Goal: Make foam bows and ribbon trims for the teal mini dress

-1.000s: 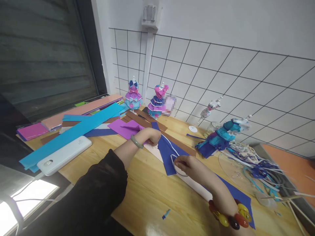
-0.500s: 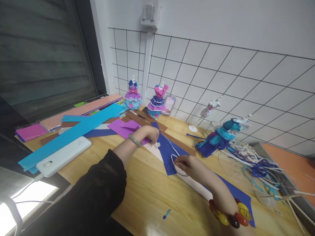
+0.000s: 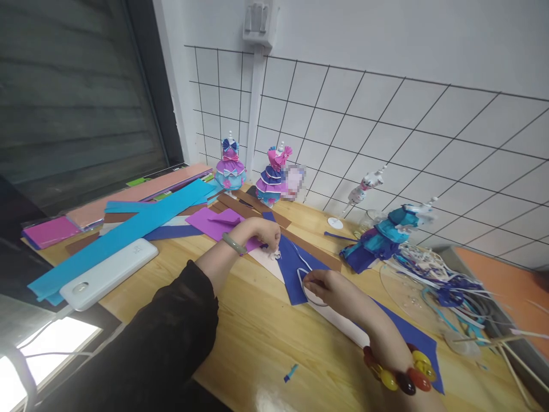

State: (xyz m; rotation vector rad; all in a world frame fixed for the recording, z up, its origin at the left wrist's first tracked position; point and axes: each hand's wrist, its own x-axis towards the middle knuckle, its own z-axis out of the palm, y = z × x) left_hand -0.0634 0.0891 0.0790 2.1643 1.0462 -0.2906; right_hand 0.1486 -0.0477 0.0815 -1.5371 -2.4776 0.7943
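My left hand [image 3: 268, 233], with a green bangle at the wrist, has its fingers bent down and pressed together above the dark blue sheet [image 3: 294, 277]. Small pale flower-like pieces [image 3: 274, 254] lie at its fingertips; whether it grips one is hidden. My right hand [image 3: 322, 283], wearing a bead bracelet, pinches a thin white strip [image 3: 303, 260], which curves across the blue sheet towards the left hand. A pale pink strip [image 3: 338, 324] lies under the right wrist. Left of my left hand is a folded purple sheet [image 3: 210, 224].
Two small dressed mannequins [image 3: 230, 166] stand by the wall grid; a blue-dressed one [image 3: 377, 237] leans at right. A white power bank [image 3: 109, 274] and long turquoise sheets [image 3: 124, 237] lie at left. A tangle of cut strips [image 3: 441, 286] sits beside a grey-edged box at right.
My left hand has shifted slightly among the pale pieces, which now show below its fingertips. My right hand keeps its pinch on the white strip. The view has drifted a little.
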